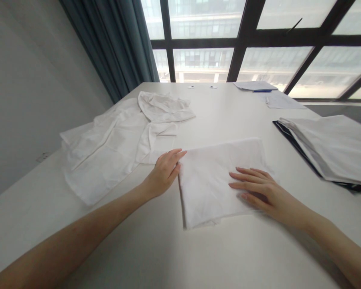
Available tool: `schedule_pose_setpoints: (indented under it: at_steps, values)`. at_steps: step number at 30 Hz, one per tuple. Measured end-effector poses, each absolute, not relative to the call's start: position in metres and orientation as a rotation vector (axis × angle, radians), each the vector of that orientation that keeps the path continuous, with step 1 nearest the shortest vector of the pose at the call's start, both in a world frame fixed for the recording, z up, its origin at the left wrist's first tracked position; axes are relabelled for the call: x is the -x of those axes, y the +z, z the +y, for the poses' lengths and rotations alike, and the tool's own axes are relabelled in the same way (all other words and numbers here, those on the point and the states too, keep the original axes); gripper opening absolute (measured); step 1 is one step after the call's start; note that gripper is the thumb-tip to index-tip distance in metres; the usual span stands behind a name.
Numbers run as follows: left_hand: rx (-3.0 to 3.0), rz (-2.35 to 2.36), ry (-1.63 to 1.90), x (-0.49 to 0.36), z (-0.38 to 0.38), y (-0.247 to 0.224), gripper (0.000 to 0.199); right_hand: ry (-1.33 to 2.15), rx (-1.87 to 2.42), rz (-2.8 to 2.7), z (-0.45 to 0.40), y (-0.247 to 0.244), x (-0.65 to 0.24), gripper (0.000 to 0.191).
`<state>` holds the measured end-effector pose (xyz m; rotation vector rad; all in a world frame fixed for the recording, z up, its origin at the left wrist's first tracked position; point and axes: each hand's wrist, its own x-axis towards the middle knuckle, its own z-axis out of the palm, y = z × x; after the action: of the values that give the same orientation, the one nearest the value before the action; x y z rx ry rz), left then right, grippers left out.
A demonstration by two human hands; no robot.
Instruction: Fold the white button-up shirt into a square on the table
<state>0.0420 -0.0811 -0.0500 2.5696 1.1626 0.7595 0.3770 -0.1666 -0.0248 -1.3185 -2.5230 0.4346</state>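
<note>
A folded white cloth (210,180), in a roughly rectangular shape, lies flat on the white table (216,257) before me. At its upper left edge my left hand (167,170) rests with fingers stretched out, the fingertips touching the fabric. My right hand (257,188) lies on the right part of the cloth, fingers spread and palm down. A crumpled white garment (108,144) is spread to the left of my left hand, its kind unclear. Slight wrinkles run across the folded cloth, and a loose corner shows at its bottom edge.
On the right lies a stack of folded white fabric (345,144) over black fabric with white marks (299,150). Papers (254,85) and a blue pen (262,91) are at the far edge, near the window. A blue curtain (114,44) hangs behind the table's left side.
</note>
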Motion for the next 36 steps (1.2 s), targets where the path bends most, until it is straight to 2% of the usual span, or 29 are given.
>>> schedule_pose_setpoints:
  at_steps: [10, 18, 23, 27, 36]
  values:
    - [-2.518, 1.117, 0.85, -0.04, -0.076, -0.055, 0.047, 0.46, 1.225, -2.561, -0.167, -0.012, -0.385, 0.026]
    - [-2.669, 1.097, 0.856, -0.04, -0.082, -0.052, 0.045, 0.074, 1.145, -2.499, -0.165, -0.031, -0.38, 0.033]
    - [-2.955, 0.715, 0.533, -0.041, -0.091, -0.042, 0.048, -0.065, 1.177, -2.619, -0.17, -0.035, -0.367, 0.041]
    - [-2.973, 0.621, 0.266, -0.041, -0.09, -0.038, 0.05, -0.015, 1.245, -2.724, -0.17, -0.037, -0.369, 0.047]
    - [-2.925, 0.615, 0.092, -0.037, -0.088, -0.038, 0.075, 0.215, 1.492, -2.675, -0.161, -0.038, -0.414, 0.07]
